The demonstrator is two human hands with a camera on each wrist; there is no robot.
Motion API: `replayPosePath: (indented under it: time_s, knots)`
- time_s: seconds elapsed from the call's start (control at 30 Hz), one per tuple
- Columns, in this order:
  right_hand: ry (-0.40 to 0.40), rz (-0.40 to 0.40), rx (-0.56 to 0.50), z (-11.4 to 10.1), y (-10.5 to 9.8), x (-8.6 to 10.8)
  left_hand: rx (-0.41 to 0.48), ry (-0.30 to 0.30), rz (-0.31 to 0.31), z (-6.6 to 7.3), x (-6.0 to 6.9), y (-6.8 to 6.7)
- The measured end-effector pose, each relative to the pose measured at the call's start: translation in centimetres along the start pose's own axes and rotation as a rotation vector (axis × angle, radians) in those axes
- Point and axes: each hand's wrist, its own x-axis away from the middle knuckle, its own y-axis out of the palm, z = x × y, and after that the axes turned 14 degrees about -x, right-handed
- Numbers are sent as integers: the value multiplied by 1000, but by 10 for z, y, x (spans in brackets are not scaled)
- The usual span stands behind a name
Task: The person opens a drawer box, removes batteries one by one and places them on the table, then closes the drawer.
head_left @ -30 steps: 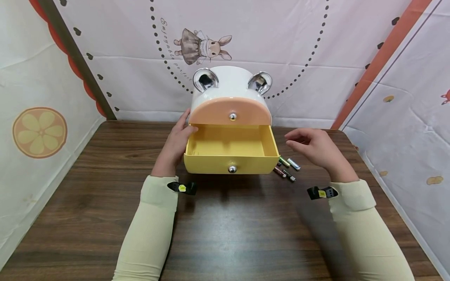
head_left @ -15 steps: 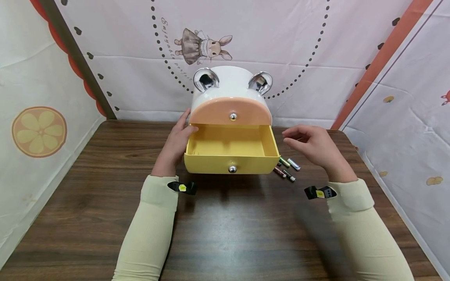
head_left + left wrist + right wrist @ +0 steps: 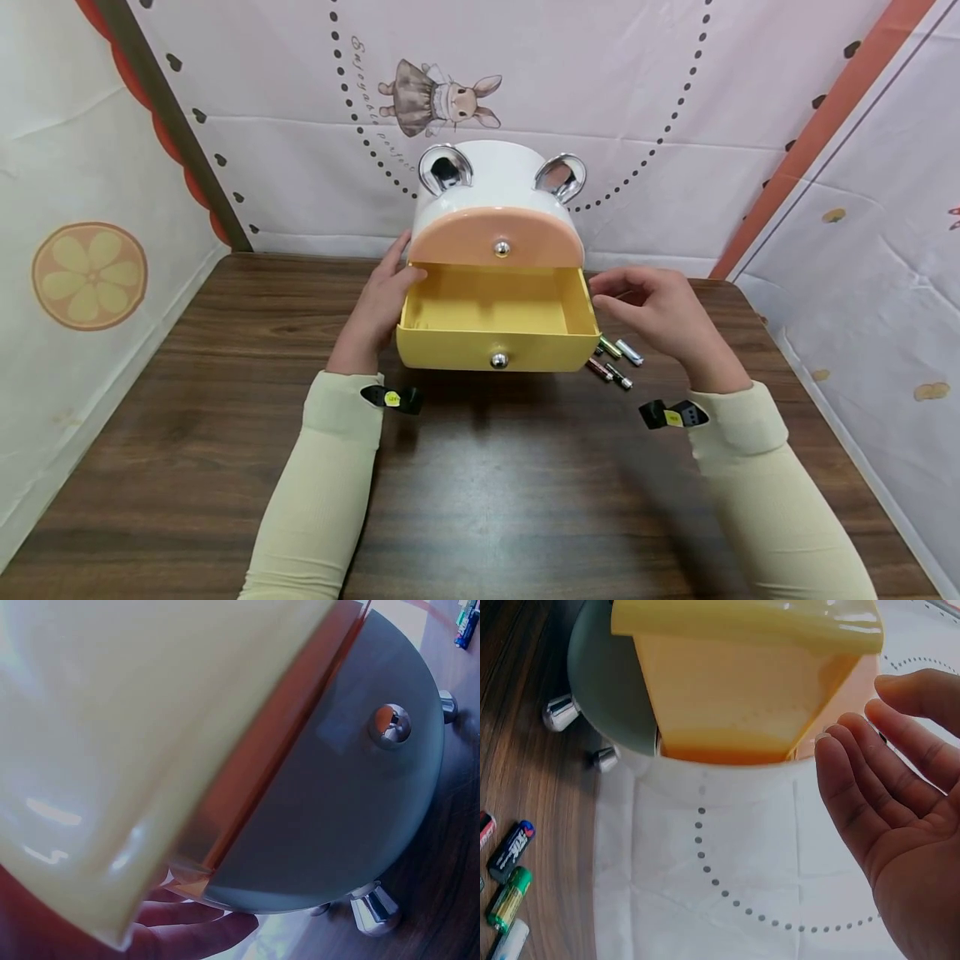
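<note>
The yellow drawer [image 3: 497,352] is pulled out of a white cabinet [image 3: 498,171] with a peach upper drawer [image 3: 480,237]; its inside looks bare. My left hand [image 3: 371,321] rests along the cabinet's left side, thumb on the yellow drawer's left edge. In the left wrist view, the fingers [image 3: 187,930] extend past the cabinet's side. To the right of the yellow drawer is my right hand [image 3: 663,321], slightly bent and holding nothing. In the right wrist view, the right hand [image 3: 900,802] has its fingertips close to the cabinet; whether they touch cannot be told.
Several batteries [image 3: 630,352] lie on the brown table [image 3: 480,500] right of the drawer, below my right hand. Two silver ear-like rings [image 3: 562,177] stand on the cabinet. Behind hangs a patterned white cloth [image 3: 622,92].
My right hand has moved left, closer to the drawer's right side. My left hand keeps its place on the cabinet. The head view has shifted slightly.
</note>
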Motion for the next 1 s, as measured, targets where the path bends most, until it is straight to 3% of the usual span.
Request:
replayPosePath:
  time_s: [0.3,0.53,0.67,1.0]
  knots:
    - [-8,-32,20,-10,7,-6,-9,-2,0,2,0,1]
    - [-26,-89,7,-20,15,-16,-8,4,5,1,1,0]
    - [6,-141,5,-24,22,-22,-10,4,6,1,1,0]
    - [18,-249,109,-36,31,-28,3,8,7,1,1,0]
